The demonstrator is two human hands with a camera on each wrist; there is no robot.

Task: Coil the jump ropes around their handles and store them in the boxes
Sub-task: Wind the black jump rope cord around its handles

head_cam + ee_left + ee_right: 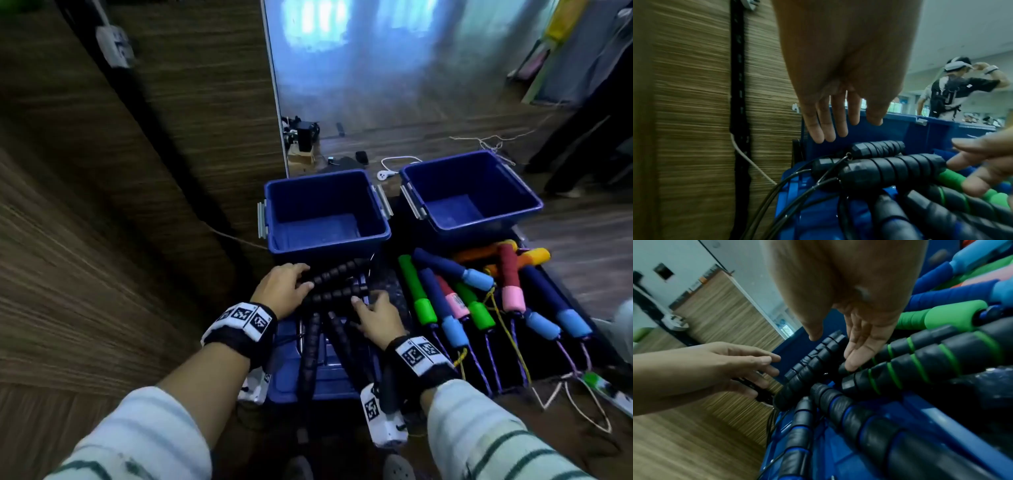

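Head cam looks down-fwd from above; my wrist cams sit close behind fingers, facing fwd. All share black handles (pixel 334 284).

Indoor hall: wood-plank floor (pixel 102 240), wall mirror (pixel 394 68).

sleeves (pixel 144 442): white with thin green stripes | wristbands (pixel 239 329): black, white square-code tags | wrist cameras (pixel 383 421): white, coded
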